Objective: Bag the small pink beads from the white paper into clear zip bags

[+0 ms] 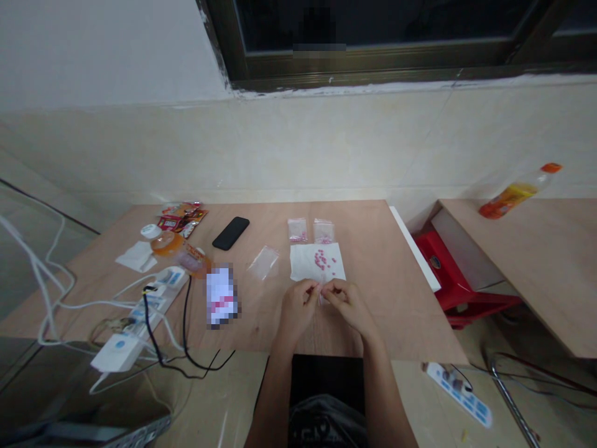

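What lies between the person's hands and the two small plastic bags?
In the head view, a white paper napkin scattered with small pink pieces lies between the left hand, the right hand and the two small plastic bags.
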### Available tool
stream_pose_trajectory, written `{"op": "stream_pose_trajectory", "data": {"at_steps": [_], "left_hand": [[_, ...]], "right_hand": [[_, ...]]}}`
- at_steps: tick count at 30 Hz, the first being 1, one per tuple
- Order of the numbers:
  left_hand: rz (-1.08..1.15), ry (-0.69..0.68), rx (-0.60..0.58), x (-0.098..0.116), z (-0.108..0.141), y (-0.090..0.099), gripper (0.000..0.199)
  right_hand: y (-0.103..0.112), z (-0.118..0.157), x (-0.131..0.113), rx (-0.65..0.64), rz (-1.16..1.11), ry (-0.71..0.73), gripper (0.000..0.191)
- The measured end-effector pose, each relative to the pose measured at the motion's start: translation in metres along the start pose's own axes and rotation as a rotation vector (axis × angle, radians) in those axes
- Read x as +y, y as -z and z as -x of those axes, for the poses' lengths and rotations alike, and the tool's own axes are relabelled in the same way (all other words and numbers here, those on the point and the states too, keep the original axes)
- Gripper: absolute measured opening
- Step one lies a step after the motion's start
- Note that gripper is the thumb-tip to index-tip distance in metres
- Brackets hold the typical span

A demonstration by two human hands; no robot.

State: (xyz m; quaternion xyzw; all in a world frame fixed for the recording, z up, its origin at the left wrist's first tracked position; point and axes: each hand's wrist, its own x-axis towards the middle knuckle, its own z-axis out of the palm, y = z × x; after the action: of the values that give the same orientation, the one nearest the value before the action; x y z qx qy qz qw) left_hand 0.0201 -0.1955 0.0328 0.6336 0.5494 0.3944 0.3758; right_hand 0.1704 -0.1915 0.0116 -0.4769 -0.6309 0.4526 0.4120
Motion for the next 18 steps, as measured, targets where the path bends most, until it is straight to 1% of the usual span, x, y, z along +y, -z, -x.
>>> {"op": "stream_pose_trajectory", "data": {"at_steps": [2,5,7,9,11,14,15,18], "left_hand": [[-0.103,-0.048,0.026,0.002,0.002,-0.003,0.023],[-0.213,-0.106,0.072,0.002,0.004,-0.008,0.021],[-0.239,-0.114,0.117,0.002,0.007,-0.009,0.020],[-0.254,-0.097,0.151,0.003,0.009,-0.009,0.018],[-0.233,-0.081,0.155,0.003,0.011,-0.007,0.019],[-0.138,-0.064,0.161,0.001,0.012,-0.006,0.019],[-0.116,-0.058,0.169,0.000,0.012,-0.006,0.019],[-0.117,-0.063,0.168,-0.002,0.012,-0.006,0.018]], "right_hand": [[-0.006,-0.001,0.001,0.069,0.036,0.019,0.023],[-0.015,-0.003,0.004,0.228,0.101,0.037,0.021],[-0.018,-0.003,0.007,0.352,0.143,0.027,0.019],[-0.017,-0.003,0.009,0.442,0.185,0.000,0.017],[-0.015,-0.002,0.012,0.466,0.214,-0.033,0.016],[-0.014,-0.001,0.013,0.427,0.182,-0.043,0.011],[-0.015,0.000,0.013,0.418,0.166,-0.027,0.010],[-0.017,0.001,0.010,0.367,0.169,0.069,0.014]]}}
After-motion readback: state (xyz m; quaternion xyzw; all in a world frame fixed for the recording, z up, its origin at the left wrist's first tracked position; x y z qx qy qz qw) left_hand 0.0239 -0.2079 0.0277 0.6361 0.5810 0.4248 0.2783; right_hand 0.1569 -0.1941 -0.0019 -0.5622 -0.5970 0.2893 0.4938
